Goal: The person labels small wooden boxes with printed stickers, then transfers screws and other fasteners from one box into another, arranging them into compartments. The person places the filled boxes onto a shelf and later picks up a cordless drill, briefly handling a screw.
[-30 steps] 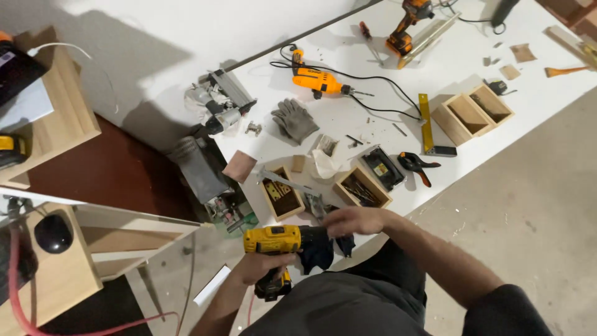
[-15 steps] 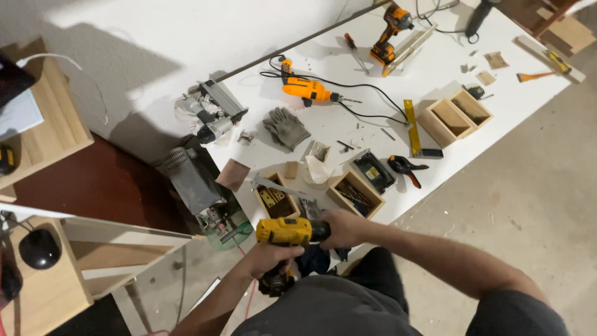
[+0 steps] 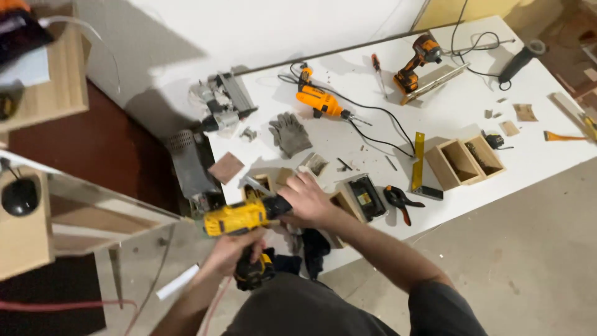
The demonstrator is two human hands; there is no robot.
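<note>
over the past second the yellow cordless drill [image 3: 239,218] has swung from pointing at three o'clock to tilting toward two o'clock. the right hand [image 3: 308,200] has slid from the drill's nose onto the small wooden box [image 3: 343,200] at the bench edge. the left hand [image 3: 231,250] has dropped lower on the grip.

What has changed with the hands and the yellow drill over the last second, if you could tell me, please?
Little changed. The left hand keeps its grip on the handle of the yellow drill, and the right hand stays at the drill's front end. The drill sits slightly nearer the table edge, though the camera shifted too. The orange corded drill, grey glove and open wooden boxes lie as before.
</note>
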